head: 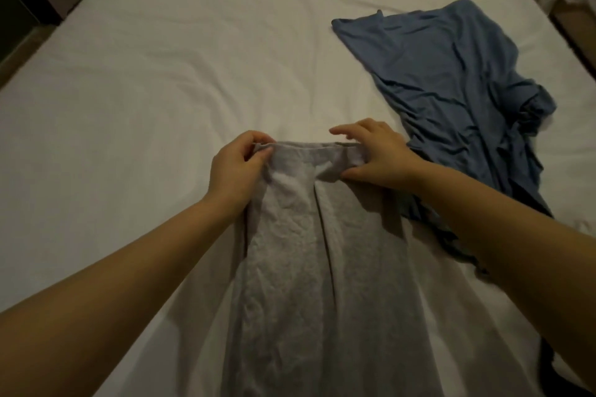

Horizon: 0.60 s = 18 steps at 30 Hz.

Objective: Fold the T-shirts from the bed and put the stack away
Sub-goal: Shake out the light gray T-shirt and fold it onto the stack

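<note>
Head view: left hand and right hand pinch 1 grey T-shirt; 1 blue T-shirt lies beside it.

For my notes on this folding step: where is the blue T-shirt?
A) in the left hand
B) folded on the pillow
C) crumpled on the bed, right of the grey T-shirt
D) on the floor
C: the blue T-shirt lies wrinkled and unfolded on the bed, to the right of the grey T-shirt.
</note>
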{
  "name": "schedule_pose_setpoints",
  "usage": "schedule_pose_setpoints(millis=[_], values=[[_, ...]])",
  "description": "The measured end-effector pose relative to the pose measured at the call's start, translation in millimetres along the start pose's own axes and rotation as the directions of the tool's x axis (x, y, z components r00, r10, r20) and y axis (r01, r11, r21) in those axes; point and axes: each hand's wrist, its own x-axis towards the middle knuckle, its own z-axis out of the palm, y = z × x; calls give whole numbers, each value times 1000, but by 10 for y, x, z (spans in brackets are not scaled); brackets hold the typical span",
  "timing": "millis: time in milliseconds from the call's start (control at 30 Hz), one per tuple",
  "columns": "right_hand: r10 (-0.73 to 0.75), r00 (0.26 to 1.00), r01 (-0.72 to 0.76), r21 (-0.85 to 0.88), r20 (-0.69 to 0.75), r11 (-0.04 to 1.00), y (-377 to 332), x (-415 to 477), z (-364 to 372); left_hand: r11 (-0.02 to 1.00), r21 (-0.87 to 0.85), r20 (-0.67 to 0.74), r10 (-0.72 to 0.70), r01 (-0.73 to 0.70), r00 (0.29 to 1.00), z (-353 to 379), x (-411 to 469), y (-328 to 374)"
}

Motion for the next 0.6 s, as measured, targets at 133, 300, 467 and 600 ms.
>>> schedule_pose_setpoints(millis=[133, 300, 467, 600], values=[[-122, 982, 137, -101, 141, 985, -245, 9, -128, 989, -135, 191, 90, -65, 978, -22, -117, 237], [-105, 962, 93, 56, 254, 994, -589, 86, -216, 963, -257, 198, 136, -83, 971, -71, -79, 488], [77, 916, -107, 54, 393, 993, -367, 114, -467, 955, -296, 148, 14, 31, 989, -281, 93, 526], [174, 875, -189, -12, 452, 982, -99, 72, -649, 952, -278, 152, -86, 126, 985, -377, 150, 330]])
